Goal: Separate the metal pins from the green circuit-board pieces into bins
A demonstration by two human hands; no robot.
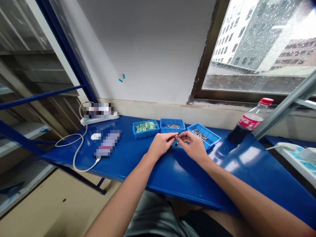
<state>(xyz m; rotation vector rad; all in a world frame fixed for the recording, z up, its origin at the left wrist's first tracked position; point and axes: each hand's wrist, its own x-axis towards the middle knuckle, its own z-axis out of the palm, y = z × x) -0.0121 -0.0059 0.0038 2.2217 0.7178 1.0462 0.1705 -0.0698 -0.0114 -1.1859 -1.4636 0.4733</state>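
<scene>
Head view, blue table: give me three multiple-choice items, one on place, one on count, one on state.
1. Where does the plastic cola bottle with the red cap stand?
A. right of the trays, near the window
B. left of the trays, beside the white power strip
C. on the floor

2. How many small blue plastic trays sit in a row behind the hands?
A. one
B. three
C. five

3. What are the left hand and the right hand doing?
A. resting flat and apart
B. pinching a small metal part together between the fingertips
C. gripping the bottle

Answers: 1 A, it stands on the blue table at the far right. 2 B, three trays side by side. 3 B, the fingertips meet on the part.
</scene>
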